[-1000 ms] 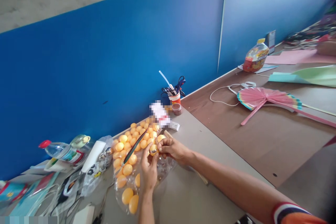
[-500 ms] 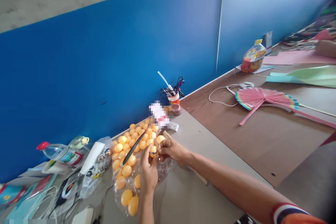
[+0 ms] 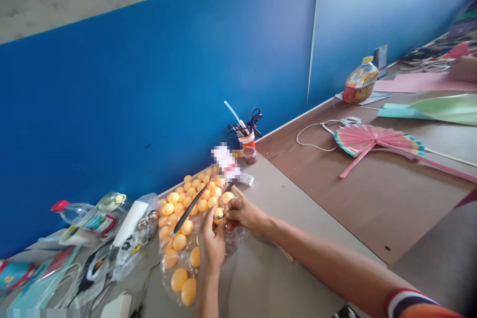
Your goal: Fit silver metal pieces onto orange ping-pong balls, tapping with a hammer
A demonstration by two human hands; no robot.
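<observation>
An orange ball [image 3: 218, 215] with a dark, shiny patch on it is held between the thumb and fingers of my left hand [image 3: 211, 243]. My right hand [image 3: 244, 214] pinches at the right side of that same ball; whether its fingertips also hold something small is too fine to tell. Beneath and left of both hands lies a clear plastic bag [image 3: 194, 274] full of several orange balls [image 3: 179, 242] that look like table tennis balls. A slim dark-green and black strip-like tool [image 3: 191, 210] rests across the bag. Part of a wooden stick [image 3: 237, 192] shows behind my right hand.
A red-capped bottle [image 3: 85, 217] lies among plastic bags and cables at left. Against the blue partition [image 3: 149, 109] stand a cup of tools [image 3: 246, 138] and a small round jar [image 3: 250, 155]. Farther right are a pink folding fan [image 3: 372, 139] and a yellow-capped bottle [image 3: 360, 82].
Hardly anything differs. Both hands keep their hold on the ball, which appears turned very slightly, and the view has shifted a little.
</observation>
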